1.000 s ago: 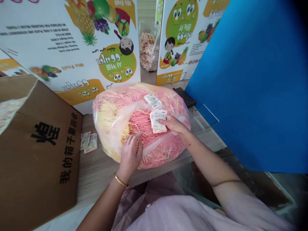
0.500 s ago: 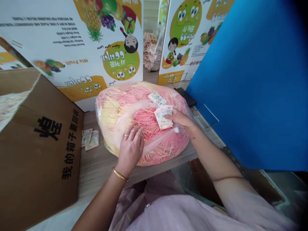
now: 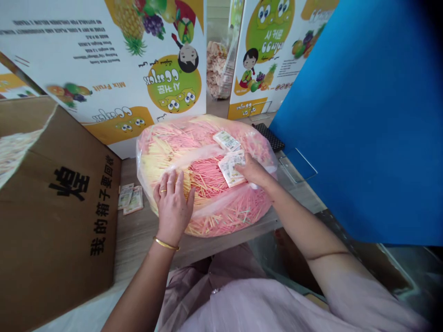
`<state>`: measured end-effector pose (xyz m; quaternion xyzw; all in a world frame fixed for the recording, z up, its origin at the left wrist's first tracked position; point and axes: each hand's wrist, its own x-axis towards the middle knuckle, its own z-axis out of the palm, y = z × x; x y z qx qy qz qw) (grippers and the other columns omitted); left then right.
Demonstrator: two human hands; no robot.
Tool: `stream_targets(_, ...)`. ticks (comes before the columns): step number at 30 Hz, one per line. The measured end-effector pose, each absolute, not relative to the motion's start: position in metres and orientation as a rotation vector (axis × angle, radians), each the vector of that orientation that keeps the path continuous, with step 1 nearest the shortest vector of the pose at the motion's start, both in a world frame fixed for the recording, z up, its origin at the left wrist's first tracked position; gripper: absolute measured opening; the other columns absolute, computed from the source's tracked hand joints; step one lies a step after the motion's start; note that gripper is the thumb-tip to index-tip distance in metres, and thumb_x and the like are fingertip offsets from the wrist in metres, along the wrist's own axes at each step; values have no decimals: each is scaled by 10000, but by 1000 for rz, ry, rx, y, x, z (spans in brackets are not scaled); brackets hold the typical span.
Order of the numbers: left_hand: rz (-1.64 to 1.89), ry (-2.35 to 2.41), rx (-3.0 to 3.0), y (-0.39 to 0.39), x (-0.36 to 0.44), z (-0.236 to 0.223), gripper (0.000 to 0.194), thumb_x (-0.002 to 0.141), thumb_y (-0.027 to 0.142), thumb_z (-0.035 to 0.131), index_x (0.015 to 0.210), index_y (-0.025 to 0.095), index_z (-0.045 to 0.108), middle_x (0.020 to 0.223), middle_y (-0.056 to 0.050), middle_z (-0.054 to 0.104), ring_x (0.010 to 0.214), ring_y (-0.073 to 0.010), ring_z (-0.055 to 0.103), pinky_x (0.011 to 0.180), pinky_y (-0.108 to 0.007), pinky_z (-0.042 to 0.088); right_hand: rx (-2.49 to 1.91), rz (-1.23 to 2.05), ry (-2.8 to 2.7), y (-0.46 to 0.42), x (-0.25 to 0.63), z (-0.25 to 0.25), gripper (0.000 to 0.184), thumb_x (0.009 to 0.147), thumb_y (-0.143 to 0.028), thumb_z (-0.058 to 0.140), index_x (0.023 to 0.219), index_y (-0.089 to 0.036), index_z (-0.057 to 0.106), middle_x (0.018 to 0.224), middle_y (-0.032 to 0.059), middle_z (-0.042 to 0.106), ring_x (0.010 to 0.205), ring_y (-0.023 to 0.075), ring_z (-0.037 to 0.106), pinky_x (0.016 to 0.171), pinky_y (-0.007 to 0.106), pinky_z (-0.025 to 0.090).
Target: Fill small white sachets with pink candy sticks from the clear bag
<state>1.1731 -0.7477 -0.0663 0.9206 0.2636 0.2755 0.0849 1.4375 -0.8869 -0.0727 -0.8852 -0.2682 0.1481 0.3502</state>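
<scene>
A large clear plastic bag (image 3: 238,210) full of thin pink and yellow candy sticks (image 3: 207,177) lies on the table, its mouth open toward me. My left hand (image 3: 173,198) rests on the bag's left side, fingers spread out over the edge of the opening; a ring and a gold bangle are on it. My right hand (image 3: 254,171) is closed on several small printed packets (image 3: 231,169), held over the right side of the opening. Another packet (image 3: 226,140) lies on top of the bag just behind them.
A brown carton (image 3: 62,221) stands at the left, with two packets (image 3: 133,200) on the table (image 3: 138,240) beside it. White printed boxes (image 3: 121,69) stand behind. A blue panel (image 3: 363,129) and a black patterned object (image 3: 269,137) are at the right.
My left hand has moved left from the opening, its fingers spreading and uncovering yellow sticks. My right hand, still with the packets, has shifted slightly left.
</scene>
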Motion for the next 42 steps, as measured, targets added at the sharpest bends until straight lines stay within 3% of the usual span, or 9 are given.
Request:
stream_targets(6, 755, 526, 2751, -790, 1176, -65, 492, 1010, 282, 540, 1494, 197, 523, 1548, -162, 551, 1546, -368, 352, 1243, -611, 242, -2381, 3, -895, -888, 1422, -74, 484, 840, -257, 713, 1291, -149, 575, 1219, 206, 691, 1192, 368, 642, 1058, 506, 473)
stream_targets(14, 601, 435, 2799, -808, 1175, -82, 420, 999, 242, 555, 1408, 154, 583, 1438, -154, 647, 1465, -385, 462, 1222, -625, 304, -2350, -112, -904, -901, 1418, -78, 603, 857, -265, 723, 1404, -110, 523, 1301, 225, 644, 1252, 370, 581, 1100, 539, 428)
stream_targets(18, 614, 411, 2780, -806, 1174, -83, 393, 994, 227, 566, 1381, 160, 596, 1423, -140, 657, 1438, -384, 486, 1212, -634, 325, -2358, -224, -831, -905, 1420, -83, 360, 865, -315, 728, 1171, -152, 632, 1155, 183, 661, 1176, 345, 585, 1079, 529, 431)
stream_targets(22, 702, 328, 2611, -806, 1173, -82, 361, 1001, 214, 559, 1358, 191, 607, 1410, -127, 660, 1440, -338, 487, 1195, -595, 396, -2346, -89, -785, -904, 1427, -83, 122, 860, -284, 696, 880, -216, 596, 947, 100, 659, 966, 279, 613, 935, 436, 491)
stream_targets(26, 738, 263, 2290, -805, 1172, -69, 295, 1040, 223, 493, 1290, 213, 649, 1318, -114, 701, 1311, -244, 604, 1132, -468, 497, -2289, -71, -837, -906, 1432, -70, 175, 919, -268, 582, 749, -235, 556, 857, 74, 658, 886, 246, 601, 902, 398, 472)
stream_targets(29, 697, 427, 1982, -803, 1176, -59, 282, 1052, 325, 495, 1231, 221, 686, 1239, -104, 736, 1206, -226, 673, 1071, -425, 538, -2174, -166, -869, -911, 1426, -55, 206, 944, -299, 545, 749, -239, 571, 849, 72, 659, 902, 245, 598, 917, 392, 456)
stream_targets(33, 560, 559, 1479, -796, 1190, -53, 507, 1008, 496, 558, 1433, 219, 570, 1493, -138, 610, 1335, -260, 620, 1099, -430, 523, -1850, 257, -895, -916, 1399, -31, 234, 961, -408, 545, 811, -234, 585, 768, 10, 621, 749, 181, 581, 739, 308, 458)
stream_targets(35, 466, 531, 1318, -793, 1198, -51, 610, 974, 562, 588, 1477, 218, 542, 1537, -154, 568, 1361, -283, 602, 1100, -438, 516, -1722, 523, -973, -915, 1381, -22, 256, 953, -435, 568, 808, -225, 588, 757, -8, 608, 735, 163, 577, 721, 289, 450)
stream_targets(42, 344, 465, 988, -792, 1207, -43, 476, 855, 561, 745, 1159, 195, 763, 1236, -105, 762, 1214, -279, 683, 1041, -405, 533, -1511, 855, -1040, -911, 1357, -25, 296, 949, -483, 609, 822, -215, 598, 799, -16, 606, 774, 146, 576, 766, 275, 468)
